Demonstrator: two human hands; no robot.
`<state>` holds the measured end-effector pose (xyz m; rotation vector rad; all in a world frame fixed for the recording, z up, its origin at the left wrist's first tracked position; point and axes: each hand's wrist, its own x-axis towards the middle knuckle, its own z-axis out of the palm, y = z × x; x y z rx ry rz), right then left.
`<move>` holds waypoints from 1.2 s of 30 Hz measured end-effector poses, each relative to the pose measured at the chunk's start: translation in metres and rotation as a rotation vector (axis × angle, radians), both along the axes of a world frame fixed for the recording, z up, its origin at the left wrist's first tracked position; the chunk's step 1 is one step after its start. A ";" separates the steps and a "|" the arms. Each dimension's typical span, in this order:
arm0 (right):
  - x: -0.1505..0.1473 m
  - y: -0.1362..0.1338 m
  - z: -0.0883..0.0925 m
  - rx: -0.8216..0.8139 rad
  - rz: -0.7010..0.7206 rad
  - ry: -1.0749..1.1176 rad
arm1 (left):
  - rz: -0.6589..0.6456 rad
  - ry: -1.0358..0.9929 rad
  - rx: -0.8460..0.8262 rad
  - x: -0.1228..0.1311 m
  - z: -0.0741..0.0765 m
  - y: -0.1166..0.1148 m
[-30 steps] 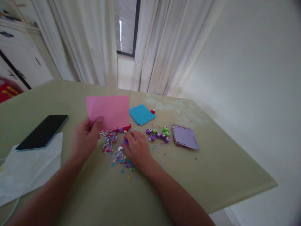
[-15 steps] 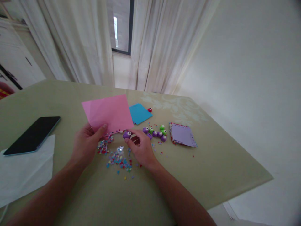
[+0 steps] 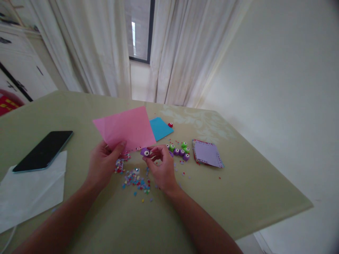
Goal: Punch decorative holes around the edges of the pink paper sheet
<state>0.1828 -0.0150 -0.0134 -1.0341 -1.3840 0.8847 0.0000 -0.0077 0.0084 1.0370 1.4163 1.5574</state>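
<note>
The purple punch [image 3: 145, 152] had been raised beside the pink sheet [image 3: 127, 126], gripped by right fingers [image 3: 159, 150], the sheet by left fingers [image 3: 118, 149]; positioning seemed underway, edge alignment needed.

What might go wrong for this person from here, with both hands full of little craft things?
1. The left hand grips the pink sheet only near its lower edge, so the rest could bend or crease.
2. The right hand pinches a small purple piece, which might slip and drop.
3. Loose confetti lies close by on the table; a brushing wrist might scatter it.
</note>
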 end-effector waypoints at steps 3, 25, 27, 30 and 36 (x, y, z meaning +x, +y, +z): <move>0.001 0.000 0.000 0.030 0.000 -0.030 | -0.011 -0.016 0.004 0.000 -0.001 0.000; 0.001 -0.001 -0.001 0.039 -0.007 -0.081 | -0.013 0.006 -0.007 -0.001 -0.002 -0.002; 0.001 -0.001 -0.001 0.040 -0.011 -0.091 | -0.029 0.009 -0.010 0.000 -0.003 -0.002; 0.002 0.000 -0.001 0.031 -0.017 -0.092 | -0.013 0.000 -0.017 -0.001 -0.003 -0.002; 0.001 0.000 -0.002 0.030 -0.032 -0.080 | -0.017 0.015 -0.006 -0.004 -0.007 -0.003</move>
